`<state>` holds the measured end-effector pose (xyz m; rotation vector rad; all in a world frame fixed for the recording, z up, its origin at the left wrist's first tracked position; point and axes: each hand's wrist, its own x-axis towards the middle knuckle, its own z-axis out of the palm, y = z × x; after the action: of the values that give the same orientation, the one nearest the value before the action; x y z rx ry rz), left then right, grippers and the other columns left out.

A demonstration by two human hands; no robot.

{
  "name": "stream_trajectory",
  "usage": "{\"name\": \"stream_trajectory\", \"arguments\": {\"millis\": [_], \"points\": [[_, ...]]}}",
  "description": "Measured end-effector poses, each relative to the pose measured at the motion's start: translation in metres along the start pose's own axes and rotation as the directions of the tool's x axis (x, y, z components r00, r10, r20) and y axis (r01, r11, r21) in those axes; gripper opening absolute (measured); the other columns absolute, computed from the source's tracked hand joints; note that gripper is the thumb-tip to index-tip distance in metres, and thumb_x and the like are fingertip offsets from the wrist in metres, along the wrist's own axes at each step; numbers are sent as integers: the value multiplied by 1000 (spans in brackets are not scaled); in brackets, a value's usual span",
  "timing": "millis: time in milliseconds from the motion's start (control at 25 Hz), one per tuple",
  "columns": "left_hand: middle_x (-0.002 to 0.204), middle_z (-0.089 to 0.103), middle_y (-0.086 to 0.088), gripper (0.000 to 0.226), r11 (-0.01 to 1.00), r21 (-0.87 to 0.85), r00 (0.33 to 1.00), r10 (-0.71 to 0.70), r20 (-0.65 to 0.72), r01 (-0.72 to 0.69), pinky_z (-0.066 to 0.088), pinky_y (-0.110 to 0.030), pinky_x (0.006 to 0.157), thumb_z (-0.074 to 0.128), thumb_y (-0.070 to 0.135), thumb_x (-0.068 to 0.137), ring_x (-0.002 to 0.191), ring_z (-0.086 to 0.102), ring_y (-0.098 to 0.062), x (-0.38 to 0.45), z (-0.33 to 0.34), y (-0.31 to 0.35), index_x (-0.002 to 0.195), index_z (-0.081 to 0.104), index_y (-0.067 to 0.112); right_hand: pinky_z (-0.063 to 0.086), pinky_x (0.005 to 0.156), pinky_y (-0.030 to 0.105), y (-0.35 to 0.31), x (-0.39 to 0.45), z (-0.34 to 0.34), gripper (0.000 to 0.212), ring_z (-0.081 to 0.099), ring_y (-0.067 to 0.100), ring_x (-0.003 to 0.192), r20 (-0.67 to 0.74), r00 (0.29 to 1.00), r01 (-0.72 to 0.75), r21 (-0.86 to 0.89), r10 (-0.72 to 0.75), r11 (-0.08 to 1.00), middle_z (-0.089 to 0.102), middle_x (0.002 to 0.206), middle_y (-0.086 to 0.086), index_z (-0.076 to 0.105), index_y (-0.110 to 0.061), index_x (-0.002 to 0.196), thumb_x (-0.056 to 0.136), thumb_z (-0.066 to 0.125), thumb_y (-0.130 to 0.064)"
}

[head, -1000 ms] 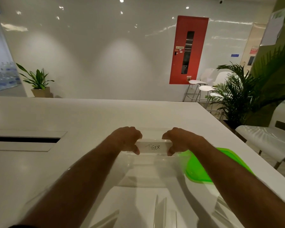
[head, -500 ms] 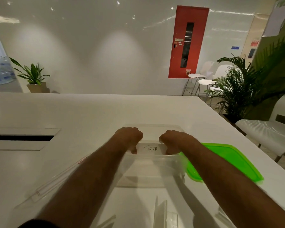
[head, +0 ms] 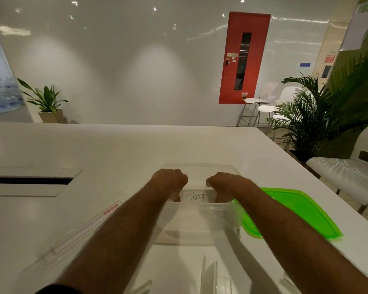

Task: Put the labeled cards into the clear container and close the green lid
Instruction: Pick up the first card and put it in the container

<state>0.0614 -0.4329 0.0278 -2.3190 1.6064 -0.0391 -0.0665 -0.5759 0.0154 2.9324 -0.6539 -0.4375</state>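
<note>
A white card (head: 197, 196) with "TIGER" written on it stands upright inside the clear container (head: 198, 228) on the white table. My left hand (head: 171, 182) pinches its left end and my right hand (head: 223, 184) pinches its right end, both reaching down over the container's rim. The green lid (head: 293, 211) lies flat on the table just right of the container, partly under my right forearm. More white cards (head: 208, 274) stand at the bottom edge of the view, near me.
A clear plastic sleeve with a red label (head: 83, 230) lies on the table left of the container. A recessed slot (head: 30, 180) is in the table at far left. The table's right edge (head: 306, 164) runs diagonally, with white chairs (head: 346, 177) and a palm (head: 310, 117) beyond.
Both hands have lowered the TIGER card deeper into the container. The view has tilted slightly.
</note>
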Motion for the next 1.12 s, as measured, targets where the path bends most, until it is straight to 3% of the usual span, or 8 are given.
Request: {"name": "stream_trajectory", "arguments": {"millis": [280, 400, 480, 520, 600, 720, 1120], "points": [[108, 68, -4, 48, 997, -74, 950, -54, -308, 32, 53, -37, 78, 65, 47, 86, 96, 66, -24, -30, -15, -8, 124, 59, 18, 51, 91, 42, -9, -33, -27, 62, 58, 27, 113, -250, 968, 11, 15, -7, 1000, 59, 125, 7, 48, -14, 133, 83, 66, -46], [105, 70, -2, 49, 993, -75, 825, -118, -552, 92, 55, -38, 76, 60, 53, 88, 96, 65, -23, -50, -22, -13, 120, 58, 16, 46, 100, 42, -17, -47, -40, 66, 49, 27, 127, -434, 901, 26, 69, 7, 997, 52, 139, 8, 42, -13, 140, 90, 55, -55], [116, 69, -5, 59, 983, -99, 721, -179, -670, 152, 53, -38, 85, 57, 60, 87, 106, 62, -25, -63, -23, -19, 124, 55, 15, 31, 115, 44, -24, -54, -43, 77, 30, 31, 143, -546, 838, 33, 27, -13, 999, 37, 154, 13, 32, -10, 147, 92, 41, -63], [131, 63, -9, 69, 977, -108, 697, -208, -686, 185, 48, -43, 97, 53, 64, 87, 120, 57, -29, -69, -21, -22, 134, 50, 13, 20, 120, 46, -28, -56, -42, 84, 17, 32, 149, -584, 811, 27, 5, -19, 1000, 24, 160, 16, 22, -9, 152, 92, 33, -68], [158, 35, -15, 91, 956, -116, 674, -273, -686, 268, 25, -54, 117, 41, 73, 87, 146, 30, -34, -82, -18, -28, 151, 29, 11, 2, 122, 49, -40, -59, -40, 94, -8, 31, 151, -642, 766, 25, 5, -16, 1000, -2, 164, 15, -1, -11, 156, 89, 20, -74], [166, 6, -14, 103, 923, -143, 613, -347, -709, 358, 6, -60, 120, 27, 82, 83, 153, 3, -34, -101, -11, -41, 158, 7, 13, -8, 120, 53, -63, -61, -40, 99, -23, 29, 148, -706, 708, 56, 15, -29, 998, -20, 162, 12, -18, -15, 153, 85, 14, -80], [166, 2, -14, 106, 833, -212, 558, -508, -656, 510, 7, -63, 119, 32, 82, 81, 152, 2, -36, -168, 29, -95, 158, 4, 14, -5, 120, 55, -151, -39, -46, 97, -26, 29, 147, -700, 695, 223, -5, -163, 975, -26, 160, 10, -21, -18, 152, 86, 16, -79]]}}
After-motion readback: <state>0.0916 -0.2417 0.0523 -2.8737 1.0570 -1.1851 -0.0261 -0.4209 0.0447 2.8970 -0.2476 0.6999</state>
